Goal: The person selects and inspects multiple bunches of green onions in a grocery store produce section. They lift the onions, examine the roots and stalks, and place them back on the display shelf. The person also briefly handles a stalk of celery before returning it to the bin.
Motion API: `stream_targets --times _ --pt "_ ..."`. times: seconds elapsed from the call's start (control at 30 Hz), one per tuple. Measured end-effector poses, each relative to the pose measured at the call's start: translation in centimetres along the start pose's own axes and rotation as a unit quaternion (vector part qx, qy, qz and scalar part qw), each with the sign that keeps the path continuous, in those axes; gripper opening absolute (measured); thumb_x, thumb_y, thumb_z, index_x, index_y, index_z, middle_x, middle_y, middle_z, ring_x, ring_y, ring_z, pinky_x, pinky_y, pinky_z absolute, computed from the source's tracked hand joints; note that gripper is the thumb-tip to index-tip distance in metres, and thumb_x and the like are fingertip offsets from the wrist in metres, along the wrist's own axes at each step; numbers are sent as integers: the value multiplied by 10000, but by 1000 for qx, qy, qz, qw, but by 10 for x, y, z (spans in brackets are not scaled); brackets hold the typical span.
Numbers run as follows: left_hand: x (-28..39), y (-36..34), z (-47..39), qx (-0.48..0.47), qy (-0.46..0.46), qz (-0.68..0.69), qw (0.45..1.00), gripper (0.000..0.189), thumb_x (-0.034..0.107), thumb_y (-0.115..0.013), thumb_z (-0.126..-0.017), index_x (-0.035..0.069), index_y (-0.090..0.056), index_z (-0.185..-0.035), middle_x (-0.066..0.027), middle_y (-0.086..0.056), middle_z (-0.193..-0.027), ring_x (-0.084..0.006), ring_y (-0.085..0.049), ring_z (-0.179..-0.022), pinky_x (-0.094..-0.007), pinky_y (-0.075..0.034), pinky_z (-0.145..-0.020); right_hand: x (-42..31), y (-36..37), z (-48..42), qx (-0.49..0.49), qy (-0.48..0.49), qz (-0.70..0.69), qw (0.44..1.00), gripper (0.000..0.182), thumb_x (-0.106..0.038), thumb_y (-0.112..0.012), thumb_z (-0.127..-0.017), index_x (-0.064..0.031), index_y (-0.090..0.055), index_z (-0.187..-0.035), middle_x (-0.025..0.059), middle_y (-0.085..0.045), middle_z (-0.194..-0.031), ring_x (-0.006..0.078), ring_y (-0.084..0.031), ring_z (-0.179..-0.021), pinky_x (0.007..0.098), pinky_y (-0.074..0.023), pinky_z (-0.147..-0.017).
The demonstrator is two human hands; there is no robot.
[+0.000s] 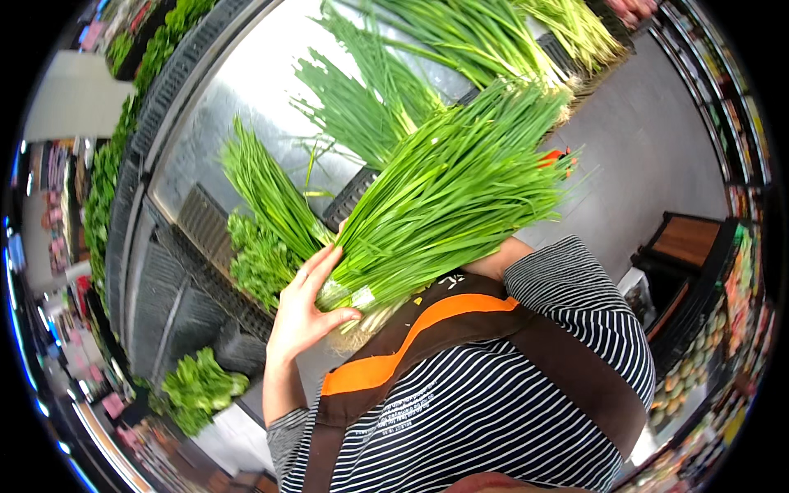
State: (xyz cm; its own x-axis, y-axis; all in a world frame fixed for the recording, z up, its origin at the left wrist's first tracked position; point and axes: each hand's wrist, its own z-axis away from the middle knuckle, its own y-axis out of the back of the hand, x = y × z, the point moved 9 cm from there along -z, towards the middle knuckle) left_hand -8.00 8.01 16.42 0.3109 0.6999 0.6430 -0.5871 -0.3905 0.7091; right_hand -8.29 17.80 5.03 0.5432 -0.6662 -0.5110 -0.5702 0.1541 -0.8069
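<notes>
A large bunch of long, flat green leaves like garlic chives (444,197) lies across in front of my chest. Its pale base (345,293) is bound with a clear band or wrap, and roots hang below. My left hand (311,302) grips this base, fingers on the far side and thumb on the near side. Under the leaves, only the wrist and heel of my right hand (499,259) show; its fingers are hidden. Beyond my left fingers stands a smaller bunch of thin green leaves (274,191), touching curly leafy herbs (262,259).
A metal display surface (216,129) holds scallions (468,37) and another green bunch (370,105). Black slatted dividers (351,194) cross it. Leaf lettuce (203,391) is at lower left. Grey floor (641,142) and a wood-and-black stand (684,240) lie to the right.
</notes>
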Motion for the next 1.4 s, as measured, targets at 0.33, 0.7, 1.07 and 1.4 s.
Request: stream_targets --times 0.33,0.7,1.07,1.4 --pt "-78 -8 6 45 132 344 929 498 110 -773 -733 12 -601 -1191 -116 -606 -1188 -171 -587 -1040 -311 -426 -953 -44 3 127 365 -171 566 719 341 -238 -510 -917 -55 -569 -1199 150 -583 -1207 282 -566 -1048 328 -462 -907" --pt "-121 -14 15 69 152 518 839 387 132 -757 -742 16 -653 -1096 -12 -680 -945 -80 -597 -815 -247 -461 -781 -42 -3 112 307 -138 518 786 393 -242 -505 -935 -47 -482 -1275 180 -538 -1258 284 -541 -1133 365 -449 -961" --pt "-132 -3 11 64 109 670 731 546 254 -730 -753 -25 -551 -1187 -133 -643 -1093 -260 -616 -1026 -484 -474 -932 21 10 11 31 -70 -70 995 414 -240 -539 -916 -37 -471 -1271 200 -532 -1256 299 -548 -1128 383 -462 -950" --pt "-208 -50 -34 103 144 704 688 547 290 -686 -818 34 -466 -1248 -99 -602 -1073 -203 -636 -899 -304 -562 -670 45 27 -18 -15 -115 -207 971 437 -238 -569 -899 -27 -461 -1267 217 -527 -1253 313 -554 -1123 400 -474 -940"
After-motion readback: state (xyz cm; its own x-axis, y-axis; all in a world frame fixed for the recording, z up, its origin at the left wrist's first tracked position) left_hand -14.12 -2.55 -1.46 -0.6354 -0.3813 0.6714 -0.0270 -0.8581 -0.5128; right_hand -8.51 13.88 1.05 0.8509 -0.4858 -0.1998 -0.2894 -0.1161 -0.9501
